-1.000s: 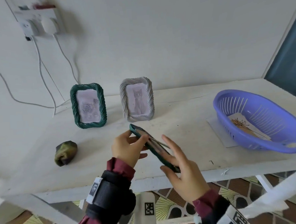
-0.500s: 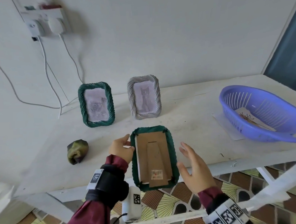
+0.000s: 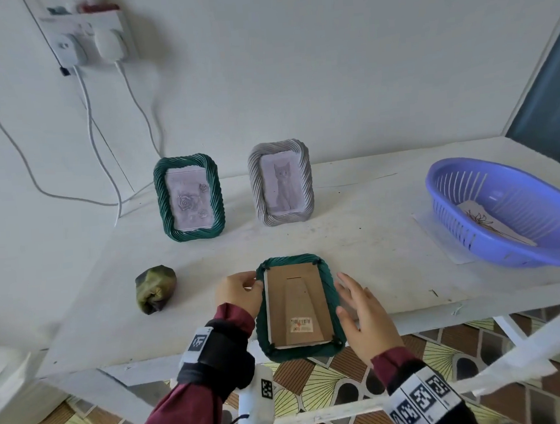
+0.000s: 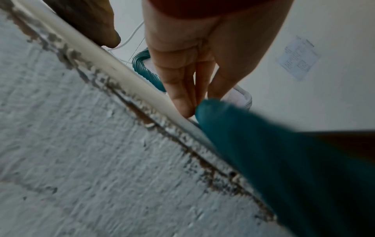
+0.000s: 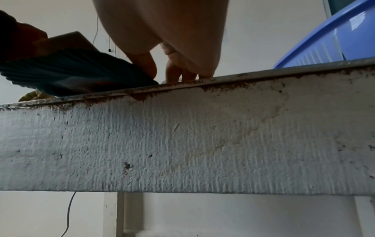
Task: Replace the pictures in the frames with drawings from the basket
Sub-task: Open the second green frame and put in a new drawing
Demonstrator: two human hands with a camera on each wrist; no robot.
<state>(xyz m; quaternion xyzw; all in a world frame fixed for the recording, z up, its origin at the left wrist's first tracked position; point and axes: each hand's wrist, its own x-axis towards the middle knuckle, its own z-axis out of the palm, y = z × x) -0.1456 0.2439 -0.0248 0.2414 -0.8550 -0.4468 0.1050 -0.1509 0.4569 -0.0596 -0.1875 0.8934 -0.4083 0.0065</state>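
Note:
A dark green rope-edged frame (image 3: 329, 294) lies face down at the table's front edge, its near end past the edge. Its cardboard back (image 3: 297, 305) with a barcode sticker faces up. My left hand (image 3: 240, 289) is at the frame's upper left edge, fingertips (image 4: 182, 104) touching the frame (image 4: 263, 152) beside its corner. My right hand (image 3: 360, 311) is spread open along the right edge, thumb (image 5: 146, 64) against the frame (image 5: 71, 70), fingertips on the table. A second green frame (image 3: 163, 199) with a rose picture and a grey frame (image 3: 257, 183) with a cat picture stand behind. A blue basket (image 3: 514, 197) holds a drawing (image 3: 482, 222).
A crumpled green lump (image 3: 155, 288) lies left of my hands. A paper sheet (image 3: 437, 235) sits under the basket. Wall sockets with chargers (image 3: 88, 43) and hanging cables are at the back left. The table's front edge (image 5: 182, 128) runs just below both wrists.
One second ago both hands held the green frame tilted above the table. It now lies face down, and my right hand has let go and spread beside it.

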